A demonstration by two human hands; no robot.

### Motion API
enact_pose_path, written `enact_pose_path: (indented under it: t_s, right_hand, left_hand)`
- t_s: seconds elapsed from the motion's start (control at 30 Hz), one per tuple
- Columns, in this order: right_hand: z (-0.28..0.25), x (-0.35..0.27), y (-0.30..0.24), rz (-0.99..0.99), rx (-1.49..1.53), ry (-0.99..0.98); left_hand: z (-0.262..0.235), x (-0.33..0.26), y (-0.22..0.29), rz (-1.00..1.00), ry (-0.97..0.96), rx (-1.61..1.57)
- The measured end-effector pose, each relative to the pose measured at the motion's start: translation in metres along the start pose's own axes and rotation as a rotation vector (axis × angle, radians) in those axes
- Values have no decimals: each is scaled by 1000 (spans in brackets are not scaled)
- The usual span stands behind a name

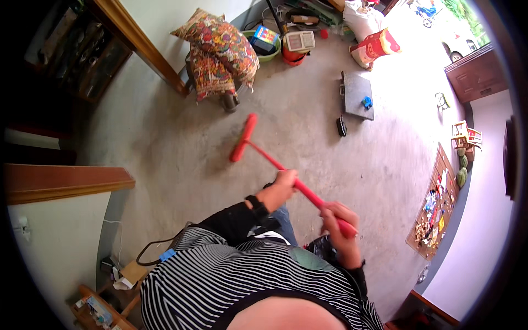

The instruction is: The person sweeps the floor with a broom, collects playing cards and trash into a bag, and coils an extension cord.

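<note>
A red broom (263, 153) slants across the middle of the view, its bar-shaped head (243, 137) down at the floor ahead of me, left of centre. Bristles under the head are not visible. My left hand (282, 190), with a black band at the wrist, is closed round the middle of the handle. Higher up, my right hand (339, 219) wraps the thicker red grip close to its end, which pokes out past the fingers. Below the hands, part of a blue trouser leg (286, 223) shows.
Patterned cushions (220, 52) lie piled on a seat just beyond the broom head. Behind them stand a green basin (269, 54) and an orange bucket (293, 55). Right of centre sits a low dark table (357, 94). A littered mat (434, 206) runs along the right wall.
</note>
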State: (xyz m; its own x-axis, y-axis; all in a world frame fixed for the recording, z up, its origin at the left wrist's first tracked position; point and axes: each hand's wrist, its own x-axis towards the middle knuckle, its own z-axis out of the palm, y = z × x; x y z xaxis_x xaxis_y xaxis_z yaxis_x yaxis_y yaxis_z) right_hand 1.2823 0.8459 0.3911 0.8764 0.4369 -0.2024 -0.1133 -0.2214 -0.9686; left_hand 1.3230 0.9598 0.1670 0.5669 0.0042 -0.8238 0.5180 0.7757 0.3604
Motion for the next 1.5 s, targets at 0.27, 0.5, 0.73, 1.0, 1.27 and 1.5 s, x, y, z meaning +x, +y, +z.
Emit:
enact_pose_path:
  t_s: [0.27, 0.5, 0.73, 1.0, 1.27, 1.5]
  right_hand:
    - [-12, 127, 77, 66, 275, -26]
    - [-83, 185, 14, 111, 81, 213]
    - [-101, 222, -39, -281, -119, 136]
    - [-95, 305, -17, -64, -19, 215]
    - [-74, 397, -63, 11, -71, 514]
    - [-41, 499, -102, -48, -212, 398]
  left_hand:
    - [-56, 109, 48, 585, -54, 793]
    - [58, 203, 45, -253, -106, -87]
    - [167, 126, 146, -78, -172, -167]
    - [150, 211, 216, -41, 62, 78]
    - [74, 240, 319, 66, 184, 237]
    - [-124, 291, 497, 703, 482, -361]
